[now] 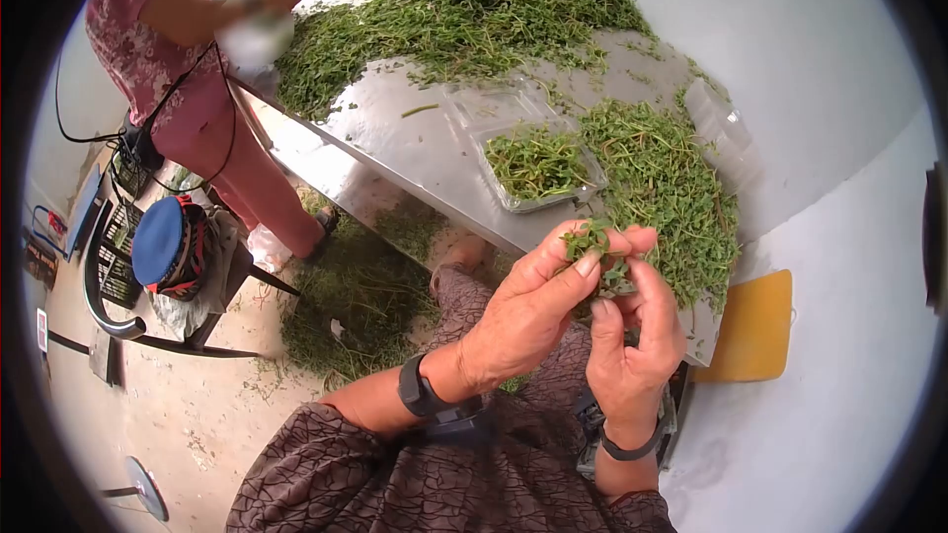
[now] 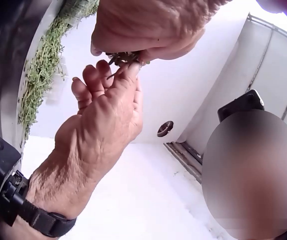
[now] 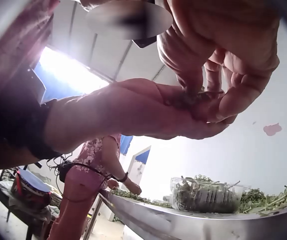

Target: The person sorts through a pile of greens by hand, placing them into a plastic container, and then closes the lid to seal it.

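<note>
In the head view my left hand (image 1: 533, 306) pinches a small sprig of leafy greens (image 1: 590, 242) between thumb and fingers. From the other side my right hand (image 1: 637, 341) grips the same bunch, thumb and fingertips close to the left thumb. The left wrist view shows dark stems (image 2: 123, 59) between the two hands; the rest of the bunch is hidden by fingers. Just beyond the hands stands a clear plastic box (image 1: 513, 205) filled with cut greens (image 1: 538, 160). To its right lies a pile of loose greens (image 1: 671, 188).
A large heap of greens (image 1: 484, 10) covers the far part of the metal table (image 1: 395, 153). Clear plastic containers (image 1: 719, 123) lean by the wall. A yellow board (image 1: 755, 326) is at the right. Another person (image 1: 188, 69) stands left, near a chair (image 1: 123, 326). Stems litter the floor.
</note>
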